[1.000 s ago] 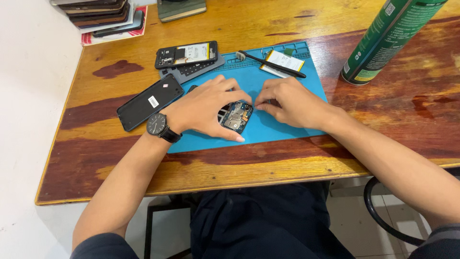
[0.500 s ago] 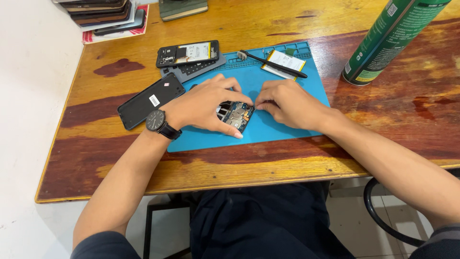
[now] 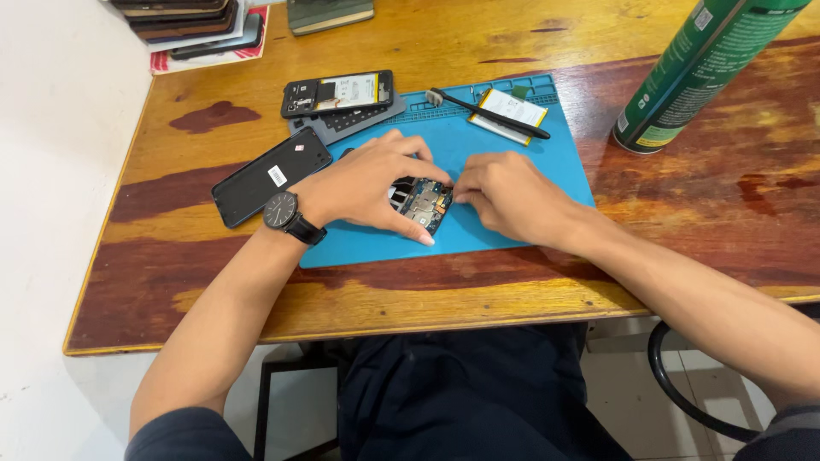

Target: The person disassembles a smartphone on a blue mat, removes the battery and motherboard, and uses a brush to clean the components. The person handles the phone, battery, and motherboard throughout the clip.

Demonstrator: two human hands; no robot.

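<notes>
An opened phone [image 3: 421,203] with its circuit board exposed lies on a blue work mat [image 3: 504,162]. My left hand [image 3: 363,183], with a black wristwatch on the wrist, is cupped over the phone's left side and grips it between thumb and fingers. My right hand [image 3: 508,195] rests on the mat at the phone's right edge, fingertips curled against it. Most of the phone is hidden under both hands.
A black phone back cover [image 3: 269,175] lies left of the mat. Another opened phone [image 3: 339,92] sits on a grey frame behind. A black brush [image 3: 487,112] lies across a battery [image 3: 511,113]. A green spray can [image 3: 696,68] stands right. Stacked phones [image 3: 192,21] are at back left.
Both hands stay on the phone; my left fingers have shifted slightly over it. Nothing else has moved.
</notes>
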